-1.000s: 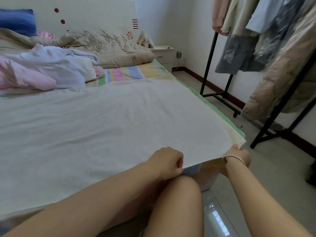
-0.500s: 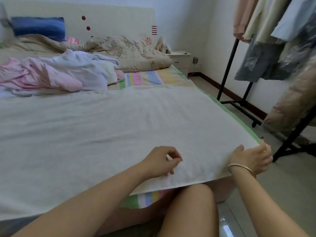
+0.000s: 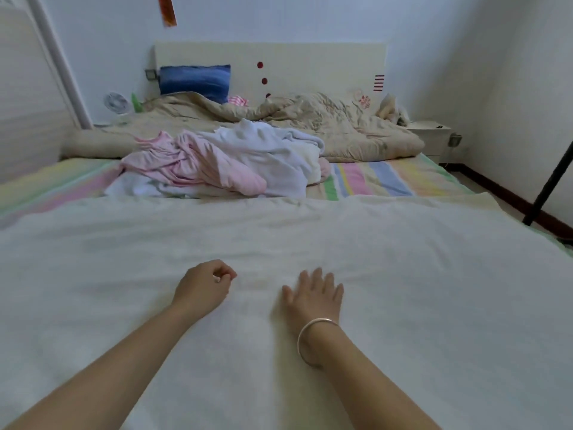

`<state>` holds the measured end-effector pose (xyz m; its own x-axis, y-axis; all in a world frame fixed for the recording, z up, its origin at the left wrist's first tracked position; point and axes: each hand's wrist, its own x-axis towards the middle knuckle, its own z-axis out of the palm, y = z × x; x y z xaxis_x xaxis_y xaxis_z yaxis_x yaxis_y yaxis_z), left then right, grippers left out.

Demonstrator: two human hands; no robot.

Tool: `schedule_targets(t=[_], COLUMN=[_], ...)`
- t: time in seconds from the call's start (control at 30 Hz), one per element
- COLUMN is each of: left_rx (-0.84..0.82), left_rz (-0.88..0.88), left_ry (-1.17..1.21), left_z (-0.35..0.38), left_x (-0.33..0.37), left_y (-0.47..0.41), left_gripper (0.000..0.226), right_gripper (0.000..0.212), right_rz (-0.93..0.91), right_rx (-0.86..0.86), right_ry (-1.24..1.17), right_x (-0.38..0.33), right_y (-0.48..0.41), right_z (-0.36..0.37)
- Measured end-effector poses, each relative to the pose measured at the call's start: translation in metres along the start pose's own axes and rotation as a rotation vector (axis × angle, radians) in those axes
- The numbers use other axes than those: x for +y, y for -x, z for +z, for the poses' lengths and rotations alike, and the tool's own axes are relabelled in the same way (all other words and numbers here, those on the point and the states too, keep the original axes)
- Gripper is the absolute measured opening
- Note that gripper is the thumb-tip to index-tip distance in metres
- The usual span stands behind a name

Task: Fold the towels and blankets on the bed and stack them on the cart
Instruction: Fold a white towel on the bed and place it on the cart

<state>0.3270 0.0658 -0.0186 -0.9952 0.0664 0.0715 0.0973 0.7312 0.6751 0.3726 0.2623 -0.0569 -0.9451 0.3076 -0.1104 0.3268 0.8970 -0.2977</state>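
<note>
The big off-white terry blanket (image 3: 403,274) is spread flat over the whole near end of the bed (image 3: 378,178), the one with the pastel striped sheet. It's pretty smooth, just faint ripples.

Both hands are on top of it around the middle. The right hand (image 3: 314,294) is palm down with the fingers straight and a bit fanned, pressing on the cloth and gripping nothing. There's a silver bangle (image 3: 313,339) on that wrist. The left hand (image 3: 201,287) sits at its 9 o'clock, near but not touching. Its fingers are curled in with the thumb meeting the fingertips, and I can't see any cloth caught in there.

At 12 o'clock from the hands, just past the blanket's far edge, is a crumpled heap of pink and white towels (image 3: 223,162). Behind that a rumpled beige quilt (image 3: 325,125) runs along the cream headboard with red dots (image 3: 310,60). A blue pillow (image 3: 195,79) leans there at about 11. There's a white nightstand (image 3: 431,131) at 2 o'clock and a small white fan (image 3: 116,103) at 10.
</note>
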Motion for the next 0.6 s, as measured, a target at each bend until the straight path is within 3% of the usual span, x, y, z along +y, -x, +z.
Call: schedule_targets(t=[0.27, 0.37, 0.47, 0.6], left_rx=[0.102, 0.119, 0.127, 0.109], left_rz=[-0.084, -0.079, -0.055, 0.013], left_ry=[-0.145, -0.167, -0.184, -0.245], left_z=[-0.051, -0.062, -0.065, -0.054], left_x=[-0.082, -0.098, -0.104, -0.105], left_y=[-0.14, -0.196, -0.244, -0.304], left_gripper=[0.02, 0.019, 0.018, 0.027], right_gripper=[0.063, 0.071, 0.042, 0.033], right_rz=[-0.389, -0.378, -0.3, -0.252], right_rx=[0.013, 0.149, 0.158, 0.144], right_ry=[-0.044, -0.029, 0.079, 0.104], right_x=[-0.142, -0.158, -0.162, -0.165], right_y=[-0.099, -0.168, -0.237, -0.297], right_z=[0.026, 0.013, -0.002, -0.011])
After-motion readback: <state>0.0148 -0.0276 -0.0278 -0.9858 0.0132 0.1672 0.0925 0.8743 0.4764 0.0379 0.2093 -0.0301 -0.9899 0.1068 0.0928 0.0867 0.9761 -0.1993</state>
